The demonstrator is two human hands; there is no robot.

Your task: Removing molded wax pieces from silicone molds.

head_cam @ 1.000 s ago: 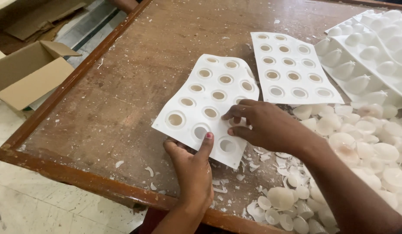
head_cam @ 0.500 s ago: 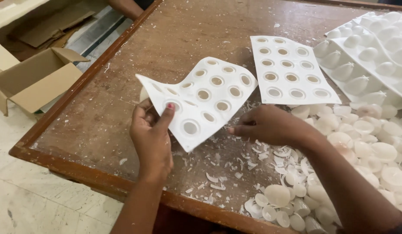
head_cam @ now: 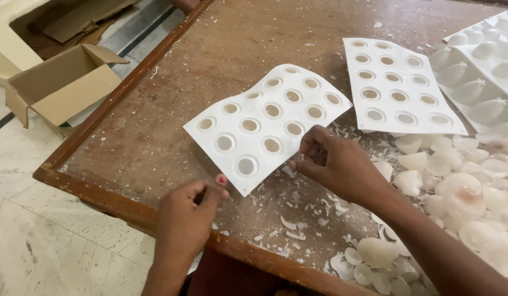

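Between both hands' fingers (head_cam: 306, 164) (nearly touching) lies the white mould sheet (head_cam: 267, 120).

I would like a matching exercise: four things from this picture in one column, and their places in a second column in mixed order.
Things:
1. bent white mould sheet
2. flat white mould sheet
3. cardboard box
4. heap of white wax pieces

Places:
A. on the floor, left of the table
B. table's right side, near the right forearm
C. between both hands
D. lying flat, farther back on the table

Pairs: 1-C, 2-D, 3-A, 4-B
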